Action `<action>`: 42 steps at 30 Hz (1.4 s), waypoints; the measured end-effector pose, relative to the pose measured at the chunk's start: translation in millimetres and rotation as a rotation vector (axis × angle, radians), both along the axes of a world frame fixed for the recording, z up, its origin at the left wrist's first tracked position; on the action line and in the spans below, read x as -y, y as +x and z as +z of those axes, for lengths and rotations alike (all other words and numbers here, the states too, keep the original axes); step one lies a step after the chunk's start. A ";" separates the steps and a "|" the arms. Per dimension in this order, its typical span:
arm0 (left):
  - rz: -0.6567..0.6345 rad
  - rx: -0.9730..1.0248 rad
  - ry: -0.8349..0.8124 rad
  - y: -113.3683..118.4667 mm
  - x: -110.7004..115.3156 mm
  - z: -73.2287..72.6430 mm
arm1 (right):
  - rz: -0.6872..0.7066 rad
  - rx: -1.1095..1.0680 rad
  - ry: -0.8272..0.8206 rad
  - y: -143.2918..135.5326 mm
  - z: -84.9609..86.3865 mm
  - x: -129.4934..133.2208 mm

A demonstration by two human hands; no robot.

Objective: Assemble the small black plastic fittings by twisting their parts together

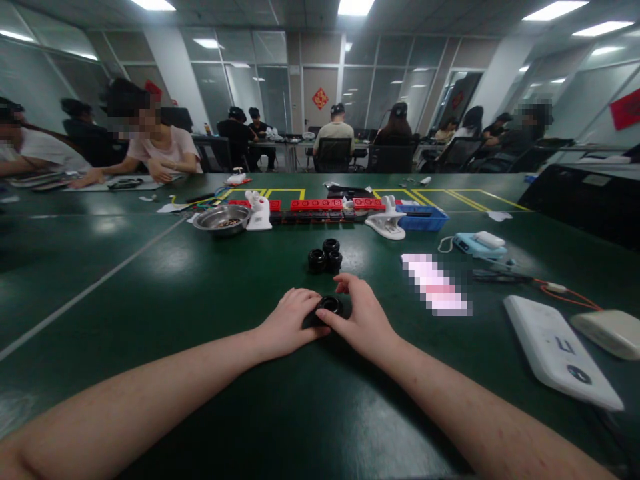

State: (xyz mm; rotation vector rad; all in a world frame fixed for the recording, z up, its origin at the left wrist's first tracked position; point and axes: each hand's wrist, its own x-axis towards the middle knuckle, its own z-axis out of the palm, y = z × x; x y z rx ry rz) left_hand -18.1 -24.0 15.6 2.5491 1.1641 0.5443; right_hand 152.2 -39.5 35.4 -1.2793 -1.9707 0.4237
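Note:
Between my two hands, on the green table, a black ring-shaped piece lies with its round hole facing up; it looks like a small tire. My left hand curls against its left side, fingertips near the far edge and thumb along the front. From the right, my right hand grips it with the thumb on the front rim. The right index finger is bent above the far side, and the other fingers are partly hidden. Just beyond stand several similar black pieces grouped close together.
Farther back are a metal bowl with small parts, white clamp stands, red strips and a blue bin. To the right lie a blurred phone, a light-blue device, cables and a white power bank. People sit beyond.

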 end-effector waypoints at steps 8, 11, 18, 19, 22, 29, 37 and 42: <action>-0.003 -0.007 -0.007 -1.5 0.6 1.1 | 0.142 -0.017 0.016 0.9 2.4 3.2; -0.003 -0.010 -0.009 -1.2 1.3 1.4 | 0.091 -0.008 0.020 0.6 1.5 2.7; -0.002 -0.006 -0.005 -1.3 -0.6 -1.7 | 0.108 -0.036 0.019 -0.2 0.9 1.6; 0.003 -0.004 -0.011 -1.5 -0.8 -2.0 | 0.148 -0.045 0.017 0.4 0.4 1.9; 0.010 -0.002 -0.018 -1.7 -1.0 -2.2 | 0.228 -0.059 0.028 2.4 -1.0 2.6; -0.003 -0.016 -0.007 -0.5 0.2 0.5 | 0.047 0.017 0.087 1.0 3.6 2.0; 0.013 -0.007 -0.020 -1.5 -0.8 -2.8 | 0.228 0.002 0.071 3.1 7.8 7.1; 0.005 -0.006 -0.013 -0.7 0.1 -0.1 | 0.105 0.003 0.105 2.5 6.2 4.6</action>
